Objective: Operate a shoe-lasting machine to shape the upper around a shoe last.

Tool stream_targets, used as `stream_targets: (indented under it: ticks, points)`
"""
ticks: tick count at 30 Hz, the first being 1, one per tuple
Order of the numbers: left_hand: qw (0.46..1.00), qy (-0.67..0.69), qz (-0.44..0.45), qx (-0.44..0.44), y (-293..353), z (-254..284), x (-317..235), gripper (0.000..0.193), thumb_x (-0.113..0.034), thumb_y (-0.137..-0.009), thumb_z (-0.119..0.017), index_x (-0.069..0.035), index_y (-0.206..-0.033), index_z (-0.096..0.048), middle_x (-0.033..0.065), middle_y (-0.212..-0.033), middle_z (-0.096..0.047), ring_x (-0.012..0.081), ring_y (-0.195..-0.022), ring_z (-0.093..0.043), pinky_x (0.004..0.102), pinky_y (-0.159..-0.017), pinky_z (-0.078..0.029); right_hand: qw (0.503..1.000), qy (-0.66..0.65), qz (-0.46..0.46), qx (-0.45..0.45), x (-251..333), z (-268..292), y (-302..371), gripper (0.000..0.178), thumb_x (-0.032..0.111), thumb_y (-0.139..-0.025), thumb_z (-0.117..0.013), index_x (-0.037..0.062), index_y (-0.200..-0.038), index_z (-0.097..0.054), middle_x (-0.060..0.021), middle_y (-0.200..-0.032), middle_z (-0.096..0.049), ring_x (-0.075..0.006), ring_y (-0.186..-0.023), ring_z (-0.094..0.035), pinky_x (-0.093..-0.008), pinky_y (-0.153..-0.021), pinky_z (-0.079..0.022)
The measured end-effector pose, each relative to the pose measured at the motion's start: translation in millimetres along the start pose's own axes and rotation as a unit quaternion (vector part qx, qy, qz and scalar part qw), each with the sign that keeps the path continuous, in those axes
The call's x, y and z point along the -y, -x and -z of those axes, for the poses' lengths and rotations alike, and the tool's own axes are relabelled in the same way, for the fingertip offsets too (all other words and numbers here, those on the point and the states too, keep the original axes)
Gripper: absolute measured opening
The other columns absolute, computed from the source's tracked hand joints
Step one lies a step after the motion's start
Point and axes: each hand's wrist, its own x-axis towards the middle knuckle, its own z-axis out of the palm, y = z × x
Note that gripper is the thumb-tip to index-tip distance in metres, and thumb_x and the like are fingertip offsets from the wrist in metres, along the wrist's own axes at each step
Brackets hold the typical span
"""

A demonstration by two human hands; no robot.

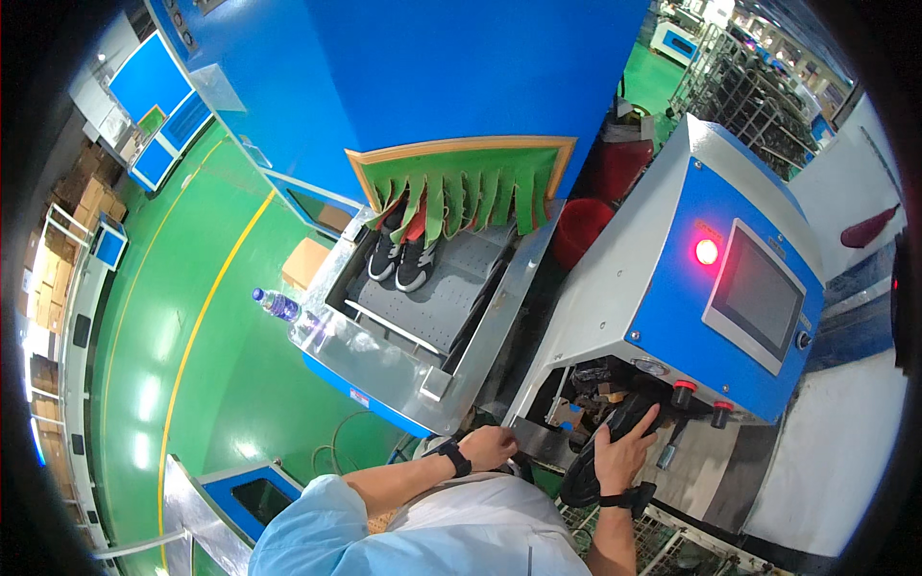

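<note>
A black shoe with a dark sole (584, 470) sits tilted at the low front opening of a light-grey and blue machine with a slanted control panel (615, 278), its upper end partly inside. The right hand (622, 453) holds it, thumb and fingers spread over its side. The left hand (488, 447) is curled in just left of the machine's opening, near a flat grey metal plate (541, 442); whether it grips anything, I cannot tell.

The work on this shoe looks partway: it is brought up to the machine, yet not let go, and whether it is fully seated in there is hidden. Setting it in place or taking it out seems to be what is left; the pictures do not settle which.

On the machine's face, a round red lamp (707, 252) glows beside a dark rectangular screen (759, 298). Left of the machine, a pair of black-and-white sneakers (413, 264) rests on a grey perforated conveyor bed (437, 312), partly under a green fabric strip curtain (480, 197); no hand touches them. Farther left of the machine, a clear plastic bottle with a purple cap (279, 305) stands at the conveyor's edge.
</note>
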Motion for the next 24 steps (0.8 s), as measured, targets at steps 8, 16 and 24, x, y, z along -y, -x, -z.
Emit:
stream_targets:
  ticks: [8,16,24]
  points:
    - [0.966,0.213,-0.001,0.147,-19,-12,-18,0.040,-0.035,-0.096,-0.058,-0.001,-0.116,-0.062,0.0138,-0.096,-0.071,0.0268,-0.090,-0.069,0.0379,-0.078,-0.053,0.995,-0.007,0.061,-0.078,-8,-12,79,0.107,0.035,-0.077,-0.078,0.0136,-0.160,-0.014,-0.0474,-0.137,-0.032,-0.0644,-0.119,-0.044,-0.0630,-0.095,-0.043]
    - [0.630,0.488,0.194,0.571,-33,-11,-25,0.081,-0.074,-0.093,-0.043,-0.008,-0.139,-0.047,0.0144,-0.105,-0.069,0.0242,-0.088,-0.069,0.0382,-0.081,-0.056,0.985,-0.078,0.146,0.052,-15,68,173,0.072,0.030,-0.070,-0.083,0.0147,-0.136,-0.058,-0.0301,-0.128,-0.051,-0.0459,-0.101,-0.063,-0.0470,-0.084,-0.055]
    - [0.752,0.394,0.201,0.489,-2,-30,-38,0.055,-0.043,-0.100,-0.051,-0.006,-0.141,-0.050,0.0099,-0.133,-0.063,0.0261,-0.118,-0.062,0.0425,-0.103,-0.047,0.814,-0.495,-0.240,0.187,-67,64,170,0.100,0.052,-0.090,-0.069,0.0012,-0.158,-0.016,-0.0198,-0.143,-0.050,-0.0269,-0.123,-0.055,-0.0323,-0.102,-0.043]
